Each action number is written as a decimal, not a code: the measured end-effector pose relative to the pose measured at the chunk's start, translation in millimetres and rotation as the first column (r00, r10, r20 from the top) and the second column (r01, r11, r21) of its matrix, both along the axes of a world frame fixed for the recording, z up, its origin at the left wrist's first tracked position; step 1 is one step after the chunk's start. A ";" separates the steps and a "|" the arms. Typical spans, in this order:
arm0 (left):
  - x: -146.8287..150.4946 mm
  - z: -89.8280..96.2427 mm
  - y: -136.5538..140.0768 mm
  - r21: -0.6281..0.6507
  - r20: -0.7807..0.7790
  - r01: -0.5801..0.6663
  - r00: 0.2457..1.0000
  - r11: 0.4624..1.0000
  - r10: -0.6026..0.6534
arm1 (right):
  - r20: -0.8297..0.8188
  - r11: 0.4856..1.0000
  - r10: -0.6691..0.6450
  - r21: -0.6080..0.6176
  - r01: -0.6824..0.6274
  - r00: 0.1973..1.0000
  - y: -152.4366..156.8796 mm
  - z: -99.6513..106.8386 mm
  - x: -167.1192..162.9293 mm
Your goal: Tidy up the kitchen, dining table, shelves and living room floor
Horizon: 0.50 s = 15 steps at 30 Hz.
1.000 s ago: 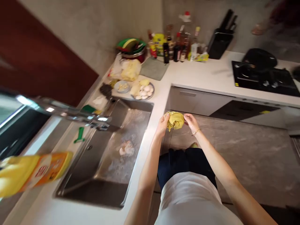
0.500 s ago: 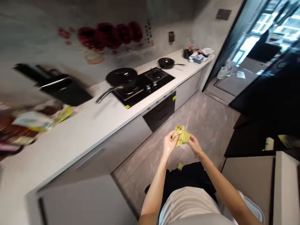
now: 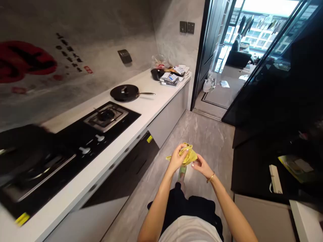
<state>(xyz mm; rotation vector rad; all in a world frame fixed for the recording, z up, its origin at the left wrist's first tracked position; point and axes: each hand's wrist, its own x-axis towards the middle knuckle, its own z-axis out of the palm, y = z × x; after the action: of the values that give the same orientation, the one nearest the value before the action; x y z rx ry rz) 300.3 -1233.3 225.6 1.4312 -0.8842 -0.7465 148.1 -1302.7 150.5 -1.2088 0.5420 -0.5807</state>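
A crumpled yellow cloth is gripped in my left hand, the thumb pressed over its folds. One corner of it sticks out to the left of that hand. My right hand, with a gold bracelet at the wrist, is at the cloth's right edge. Its thumb and fingers are apart there, the fingertips touching or nearly touching the fabric. Both hands are in front of my body, above the floor.
On the left, the white counter carries a black gas hob, a lidded black pan and a pile of packets. A dark worktop is on the right. Ahead, a doorway leads out over the tiled floor.
My view has swung right and closer to the far end of the counter. The cloth is bunched more in my left hand, and my right thumb and fingers have parted at its edge.
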 end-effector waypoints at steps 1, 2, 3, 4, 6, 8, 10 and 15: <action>7.8 3.6 -34.1 0.007 0.011 0.082 0.997 0.997 -0.082 | 0.049 0.996 0.006 0.085 -0.011 0.999 -27.6 4.9 10.1; 14.2 8.3 -68.9 0.019 0.005 0.184 0.983 0.983 -0.184 | 0.100 0.985 0.001 0.171 -0.018 0.995 -55.5 10.3 18.9; 19.2 13.8 -104.3 0.031 -0.013 0.292 0.956 0.956 -0.292 | 0.145 0.968 -0.024 0.252 -0.013 0.989 -83.9 16.0 26.0; 22.8 19.8 -140.3 0.041 -0.041 0.389 0.921 0.921 -0.387 | 0.172 0.948 -0.074 0.319 0.015 0.982 -112.8 21.3 31.2; 26.8 31.4 -213.4 0.051 -0.106 0.519 0.852 0.853 -0.512 | 0.154 0.910 -0.224 0.387 0.150 0.962 -172.9 29.3 35.2; 28.5 39.6 -288.2 0.065 -0.161 0.589 0.803 0.805 -0.574 | 0.081 0.863 -0.392 0.376 0.336 0.916 -236.2 32.0 30.5; 29.3 41.8 -365.6 0.098 -0.197 0.654 0.751 0.750 -0.630 | 0.015 0.804 -0.522 0.342 0.486 0.853 -302.5 29.9 17.5; 26.9 31.6 -569.5 0.296 0.023 0.718 0.654 0.630 -0.756 | -0.108 0.638 -0.723 0.273 0.720 0.682 -480.3 30.2 -30.7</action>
<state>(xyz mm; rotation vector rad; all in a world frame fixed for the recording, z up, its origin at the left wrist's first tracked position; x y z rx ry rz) 327.3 -1802.8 257.3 1.3340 -1.5868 -1.4403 117.4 -1783.0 180.7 -0.6553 1.0884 -1.1461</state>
